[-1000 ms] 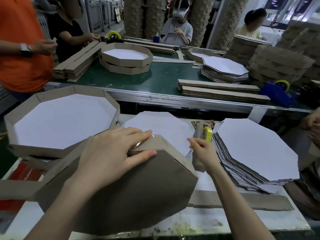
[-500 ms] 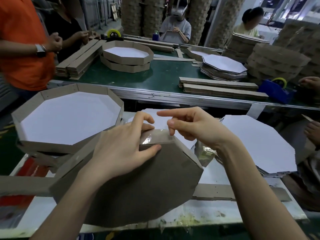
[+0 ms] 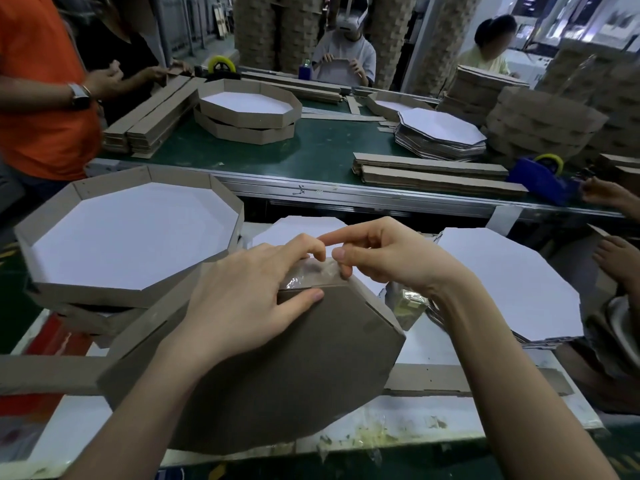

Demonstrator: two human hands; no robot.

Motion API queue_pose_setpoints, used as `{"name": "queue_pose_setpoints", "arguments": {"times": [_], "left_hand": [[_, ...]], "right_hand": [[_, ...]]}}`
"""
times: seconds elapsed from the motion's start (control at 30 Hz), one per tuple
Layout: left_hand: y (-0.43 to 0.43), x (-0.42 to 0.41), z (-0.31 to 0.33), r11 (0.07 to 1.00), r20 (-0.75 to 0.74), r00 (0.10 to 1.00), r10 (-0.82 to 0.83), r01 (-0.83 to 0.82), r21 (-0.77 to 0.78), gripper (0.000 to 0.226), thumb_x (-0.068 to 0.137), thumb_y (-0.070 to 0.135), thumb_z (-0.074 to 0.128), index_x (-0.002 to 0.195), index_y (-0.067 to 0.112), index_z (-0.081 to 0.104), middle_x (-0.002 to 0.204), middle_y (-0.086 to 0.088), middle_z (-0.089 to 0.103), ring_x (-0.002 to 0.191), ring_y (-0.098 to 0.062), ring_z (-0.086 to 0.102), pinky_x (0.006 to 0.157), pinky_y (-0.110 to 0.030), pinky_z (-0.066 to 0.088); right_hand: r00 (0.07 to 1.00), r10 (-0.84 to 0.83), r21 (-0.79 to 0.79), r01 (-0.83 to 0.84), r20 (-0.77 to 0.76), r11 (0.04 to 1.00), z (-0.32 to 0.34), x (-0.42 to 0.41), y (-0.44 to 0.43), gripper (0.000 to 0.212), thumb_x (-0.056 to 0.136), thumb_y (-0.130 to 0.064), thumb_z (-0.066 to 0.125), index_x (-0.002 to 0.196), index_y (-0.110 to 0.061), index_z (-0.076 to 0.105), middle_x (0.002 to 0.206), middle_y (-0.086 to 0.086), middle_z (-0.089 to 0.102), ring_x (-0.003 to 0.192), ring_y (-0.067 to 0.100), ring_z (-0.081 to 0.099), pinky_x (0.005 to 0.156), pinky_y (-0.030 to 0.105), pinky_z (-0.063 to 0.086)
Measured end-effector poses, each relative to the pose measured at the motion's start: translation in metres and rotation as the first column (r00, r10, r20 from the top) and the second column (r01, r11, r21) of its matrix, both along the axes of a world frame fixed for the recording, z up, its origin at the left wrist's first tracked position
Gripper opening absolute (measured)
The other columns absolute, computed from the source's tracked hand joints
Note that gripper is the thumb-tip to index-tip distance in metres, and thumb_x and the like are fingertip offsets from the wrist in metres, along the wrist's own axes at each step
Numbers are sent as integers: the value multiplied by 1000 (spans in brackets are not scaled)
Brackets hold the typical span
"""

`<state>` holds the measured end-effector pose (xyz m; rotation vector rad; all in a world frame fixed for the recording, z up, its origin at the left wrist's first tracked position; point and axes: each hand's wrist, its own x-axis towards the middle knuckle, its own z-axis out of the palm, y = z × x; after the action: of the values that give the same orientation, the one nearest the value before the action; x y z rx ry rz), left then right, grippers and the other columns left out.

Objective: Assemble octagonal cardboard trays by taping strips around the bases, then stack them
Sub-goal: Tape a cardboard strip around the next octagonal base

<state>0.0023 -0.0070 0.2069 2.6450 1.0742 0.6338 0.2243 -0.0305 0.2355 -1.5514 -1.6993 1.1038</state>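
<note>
A brown octagonal cardboard tray (image 3: 284,368) stands tilted in front of me, its underside towards me. My left hand (image 3: 249,296) grips its top edge, fingers over the rim strip and thumb flat on the base. A piece of clear tape (image 3: 311,271) lies over that top corner. My right hand (image 3: 384,254) presses the tape down with thumb and fingertips, the index finger stretched left. A loose strip end (image 3: 45,374) sticks out to the left. A finished tray (image 3: 131,237) sits on a stack at the left.
A pile of white octagonal bases (image 3: 512,282) lies at the right, a single base (image 3: 301,228) behind my hands. The tape dispenser (image 3: 405,303) lies under my right wrist. A flat strip (image 3: 478,381) rests on the bench. Other people work around the green conveyor (image 3: 311,147).
My right hand left the tape dispenser, came up to the tray's top corner and now presses the tape there. My left hand kept its hold on the rim.
</note>
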Motion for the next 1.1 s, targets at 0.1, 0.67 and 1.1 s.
{"name": "queue_pose_setpoints", "arguments": {"times": [0.1,0.67,1.1], "left_hand": [[0,0,-1,1000,7,1000,-5,5,21,32,85,66,43,113,52,36,91,19,60,79,-5,50,60,-31,50],[6,-3,-5,997,67,995,-69,66,35,29,87,60,42,106,50,61,109,28,62,101,0,54,65,-23,47],[-1,3,-1,992,66,990,-127,125,33,26,88,56,48,106,47,64,107,26,64,96,-3,57,71,-21,40]], "right_hand": [[999,-21,12,21,29,1000,-1,-1,-1,25,98,-15,60,121,-17,69,64,-6,65,48,5,35,45,16,32],[957,-7,6,5,290,1000,1,-1,2,23,94,-32,65,115,-24,71,67,-3,71,60,10,48,59,20,39],[862,168,-142,-113,477,983,13,-4,5,30,96,-48,54,117,-34,70,57,-7,65,47,-1,55,49,13,46]]}}
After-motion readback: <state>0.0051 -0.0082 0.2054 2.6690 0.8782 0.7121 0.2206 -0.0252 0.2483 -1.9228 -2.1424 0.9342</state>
